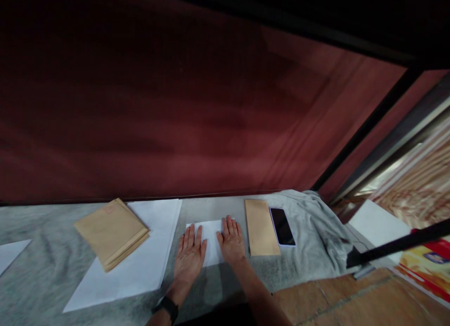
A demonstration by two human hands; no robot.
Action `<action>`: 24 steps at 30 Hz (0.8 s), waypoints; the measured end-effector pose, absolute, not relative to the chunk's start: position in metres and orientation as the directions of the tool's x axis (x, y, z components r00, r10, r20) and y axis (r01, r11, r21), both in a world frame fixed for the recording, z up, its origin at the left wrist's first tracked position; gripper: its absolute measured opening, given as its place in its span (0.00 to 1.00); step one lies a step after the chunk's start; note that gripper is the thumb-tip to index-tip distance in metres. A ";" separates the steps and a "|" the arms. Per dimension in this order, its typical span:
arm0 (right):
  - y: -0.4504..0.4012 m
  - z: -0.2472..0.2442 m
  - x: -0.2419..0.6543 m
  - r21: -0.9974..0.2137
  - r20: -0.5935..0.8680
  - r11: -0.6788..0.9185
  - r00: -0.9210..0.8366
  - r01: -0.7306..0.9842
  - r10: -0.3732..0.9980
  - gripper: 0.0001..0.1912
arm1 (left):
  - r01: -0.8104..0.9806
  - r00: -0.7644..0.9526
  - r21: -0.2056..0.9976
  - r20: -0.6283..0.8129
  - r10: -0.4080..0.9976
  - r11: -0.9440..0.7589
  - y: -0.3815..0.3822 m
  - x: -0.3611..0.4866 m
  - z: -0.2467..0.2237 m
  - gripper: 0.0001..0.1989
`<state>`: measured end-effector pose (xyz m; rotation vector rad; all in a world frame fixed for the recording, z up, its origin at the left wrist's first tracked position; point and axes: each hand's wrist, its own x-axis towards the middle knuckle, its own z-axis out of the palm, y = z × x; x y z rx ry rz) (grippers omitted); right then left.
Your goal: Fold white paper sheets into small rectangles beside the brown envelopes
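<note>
A small white sheet of paper [211, 244], maybe folded, lies flat on the grey cloth in front of me. My left hand [190, 255] rests flat on its left part, fingers stretched out. On its right part lies my right hand [231, 241], also flat with the fingers extended. Both palms hide the sheet's sides. Just right of my right hand is a brown paper envelope [262, 227]. To the left, a stack of brown envelopes [112, 232] sits on top of large white paper sheets [140, 270].
A phone [283, 226] lies beside the single envelope. Grey cloth [312, 241] covers the surface, up to a dark red panel [197, 129] behind it. Another white sheet [12, 253] is at the far left. A black bar [401, 244] and a red-yellow package [427, 265] stand at the right.
</note>
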<state>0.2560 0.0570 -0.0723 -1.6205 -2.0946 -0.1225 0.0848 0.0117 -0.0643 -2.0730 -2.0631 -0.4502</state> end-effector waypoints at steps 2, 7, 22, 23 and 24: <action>0.057 -0.072 0.262 -0.212 0.428 0.270 -0.160 0.939 0.889 0.28 | 0.997 -0.005 0.077 0.354 0.935 -0.024 0.012 0.085 -0.064 0.31; 0.048 -0.071 0.266 -0.229 0.469 0.211 -0.082 0.950 0.879 0.29 | 0.997 0.006 0.067 0.348 0.937 -0.032 0.011 0.086 -0.061 0.34; -0.032 -0.068 0.275 -0.235 0.474 0.321 -0.181 0.917 0.862 0.34 | 0.992 0.067 0.075 0.374 0.925 -0.102 0.000 0.076 -0.067 0.35; -0.034 -0.068 0.278 -0.229 0.482 0.324 -0.183 0.918 0.857 0.35 | 0.992 0.063 0.077 0.383 0.922 -0.099 -0.003 0.074 -0.068 0.35; -0.035 -0.068 0.281 -0.226 0.490 0.326 -0.183 0.918 0.852 0.36 | 0.992 0.055 0.082 0.392 0.918 -0.094 -0.007 0.074 -0.070 0.34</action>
